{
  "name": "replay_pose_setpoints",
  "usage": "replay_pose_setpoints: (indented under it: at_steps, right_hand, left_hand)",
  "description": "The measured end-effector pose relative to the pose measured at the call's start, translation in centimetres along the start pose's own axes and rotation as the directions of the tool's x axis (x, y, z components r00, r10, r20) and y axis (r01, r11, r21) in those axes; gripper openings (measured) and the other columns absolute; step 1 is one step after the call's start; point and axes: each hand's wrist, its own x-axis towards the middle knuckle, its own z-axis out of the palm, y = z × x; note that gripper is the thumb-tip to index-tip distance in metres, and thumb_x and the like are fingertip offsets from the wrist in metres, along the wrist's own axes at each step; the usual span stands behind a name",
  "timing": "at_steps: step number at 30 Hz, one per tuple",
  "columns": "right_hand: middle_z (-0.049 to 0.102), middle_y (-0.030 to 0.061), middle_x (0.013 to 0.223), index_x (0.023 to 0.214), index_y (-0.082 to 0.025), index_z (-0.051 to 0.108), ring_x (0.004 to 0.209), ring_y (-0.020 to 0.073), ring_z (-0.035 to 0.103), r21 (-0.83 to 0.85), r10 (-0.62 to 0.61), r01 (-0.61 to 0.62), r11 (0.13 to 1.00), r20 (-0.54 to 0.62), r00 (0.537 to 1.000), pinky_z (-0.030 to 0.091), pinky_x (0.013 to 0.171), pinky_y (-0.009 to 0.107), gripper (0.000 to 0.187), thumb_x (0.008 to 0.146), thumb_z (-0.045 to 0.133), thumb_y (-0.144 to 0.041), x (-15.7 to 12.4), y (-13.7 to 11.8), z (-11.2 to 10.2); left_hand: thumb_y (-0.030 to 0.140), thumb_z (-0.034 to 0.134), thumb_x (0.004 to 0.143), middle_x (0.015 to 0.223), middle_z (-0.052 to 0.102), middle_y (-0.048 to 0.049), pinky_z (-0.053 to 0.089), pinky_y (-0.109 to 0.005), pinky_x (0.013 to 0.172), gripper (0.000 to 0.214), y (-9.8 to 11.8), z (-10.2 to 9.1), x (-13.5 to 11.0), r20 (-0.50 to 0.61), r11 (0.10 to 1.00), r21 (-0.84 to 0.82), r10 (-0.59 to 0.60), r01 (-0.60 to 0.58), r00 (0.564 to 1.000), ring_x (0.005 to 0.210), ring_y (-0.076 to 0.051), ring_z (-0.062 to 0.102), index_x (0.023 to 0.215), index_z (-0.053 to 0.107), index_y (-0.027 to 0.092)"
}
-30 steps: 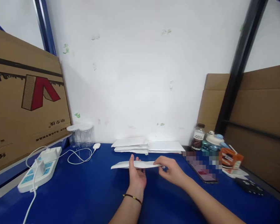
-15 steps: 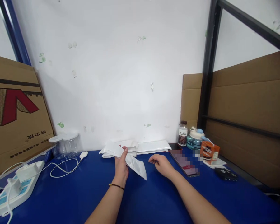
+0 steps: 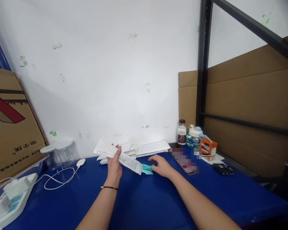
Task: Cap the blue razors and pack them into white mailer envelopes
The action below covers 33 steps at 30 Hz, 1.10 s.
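Note:
A long white padded packet (image 3: 131, 162) lies across my left hand (image 3: 114, 167), which is closed around its middle, the thumb on top. From the packet's right end sticks a bundle of teal folded sheets (image 3: 147, 169), thin and layered. The fingers of my right hand (image 3: 161, 165) are closed at the bundle's outer end and appear to pinch it. What the packet still covers of the sheets is hidden. Just behind the hands, white packets (image 3: 153, 148) lie stacked on the blue tabletop (image 3: 134, 204) against the wall.
To the right are a phone (image 3: 182, 161), a dark-capped bottle (image 3: 181, 132), a teal water bottle (image 3: 194, 138), an orange carton (image 3: 207, 149) and a black object (image 3: 223, 169). Clear jars (image 3: 66, 155), a white cable (image 3: 60, 183) and a power strip (image 3: 20, 203) occupy the left.
Teal sheets now show at the packet's right end, where none showed before. My right hand has closed on them. The camera view has turned slightly right.

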Motion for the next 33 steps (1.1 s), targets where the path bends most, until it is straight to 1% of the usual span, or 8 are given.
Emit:
replay_pose_setpoints:
  at_steps: [5,7,9,13,16,24,27,33]
  right_hand:
    - [0.032,0.0088,0.142,0.138,-0.026,0.031,0.13,0.0315,0.026,-0.089,0.001,0.023,0.996,0.257,0.966,0.022,0.104,0.044,0.091,0.06,0.065,-0.059,-0.5,-0.9,0.5]
    - [0.029,0.0076,0.145,0.14,-0.028,0.027,0.132,0.0327,0.019,-0.14,-0.002,0.046,0.989,0.298,0.955,0.015,0.106,0.047,0.096,0.059,0.063,-0.065,-0.2,-1.5,1.4]
    - [0.033,0.0059,0.143,0.138,-0.029,0.029,0.132,0.0321,0.021,-0.161,-0.033,0.084,0.983,0.297,0.954,0.014,0.106,0.047,0.088,0.064,0.059,-0.065,0.3,-2.1,2.3]
    - [0.053,0.0051,0.124,0.122,-0.028,0.049,0.12,0.0269,0.039,-0.172,-0.139,0.183,0.968,0.237,0.961,0.028,0.099,0.041,0.051,0.078,0.053,-0.053,0.8,-3.1,3.5]
    - [0.059,0.0062,0.112,0.11,-0.025,0.055,0.109,0.024,0.048,-0.202,-0.182,0.222,0.954,0.197,0.963,0.036,0.091,0.037,0.033,0.083,0.052,-0.043,0.7,-3.1,3.6]
    - [0.058,0.0071,0.11,0.11,-0.023,0.053,0.103,0.0228,0.052,-0.225,-0.205,0.249,0.942,0.201,0.958,0.04,0.086,0.034,0.032,0.086,0.047,-0.042,0.1,-1.8,2.2]
    - [0.058,0.0068,0.108,0.108,-0.022,0.054,0.102,0.0218,0.053,-0.219,-0.196,0.237,0.946,0.196,0.961,0.039,0.085,0.032,0.031,0.086,0.047,-0.042,0.0,-1.6,1.6]
    - [0.059,0.0062,0.107,0.107,-0.022,0.054,0.101,0.0213,0.053,-0.221,-0.183,0.226,0.949,0.198,0.963,0.04,0.084,0.03,0.03,0.085,0.048,-0.042,0.0,-1.7,1.4]
  left_hand:
    - [0.017,0.073,0.068,0.11,0.061,-0.0033,0.041,-0.033,0.099,0.047,0.4,-1.0,0.5,-0.038,0.998,-0.052,0.029,-0.031,0.999,0.102,-0.015,0.059,0.111,0.055,0.025]
    - [0.017,0.073,0.067,0.109,0.061,-0.0031,0.041,-0.033,0.098,0.047,0.3,-1.3,0.5,-0.037,0.997,-0.066,0.027,-0.029,0.999,0.102,-0.015,0.059,0.11,0.055,0.025]
    - [0.016,0.072,0.068,0.108,0.061,-0.0032,0.041,-0.034,0.098,0.046,0.0,-1.5,0.4,-0.032,0.997,-0.077,0.007,-0.01,0.999,0.102,-0.015,0.059,0.11,0.055,0.025]
    - [0.019,0.065,0.072,0.105,0.062,-0.0063,0.042,-0.035,0.096,0.038,-0.2,-2.1,0.3,-0.06,0.995,-0.07,-0.079,0.074,0.995,0.101,-0.018,0.059,0.108,0.055,0.02]
    - [0.023,0.061,0.074,0.102,0.062,-0.0063,0.044,-0.034,0.094,0.029,0.5,-2.6,0.9,-0.101,0.994,-0.062,-0.092,0.086,0.991,0.1,-0.017,0.06,0.102,0.056,0.018]
    - [0.028,0.056,0.073,0.102,0.06,-0.001,0.045,-0.036,0.093,0.034,5.8,-5.8,3.5,-0.17,0.998,0.011,0.062,-0.061,0.984,0.098,-0.016,0.059,0.107,0.049,0.025]
    - [0.03,0.055,0.073,0.102,0.06,-0.001,0.045,-0.038,0.093,0.032,7.7,-6.8,3.9,-0.138,0.992,0.064,0.112,-0.104,0.984,0.101,-0.019,0.057,0.105,0.051,0.024]
    - [0.031,0.052,0.073,0.096,0.061,-0.0024,0.044,-0.04,0.095,0.023,8.9,-7.0,3.3,-0.173,0.999,0.011,0.043,-0.042,0.984,0.1,-0.02,0.057,0.094,0.056,0.021]
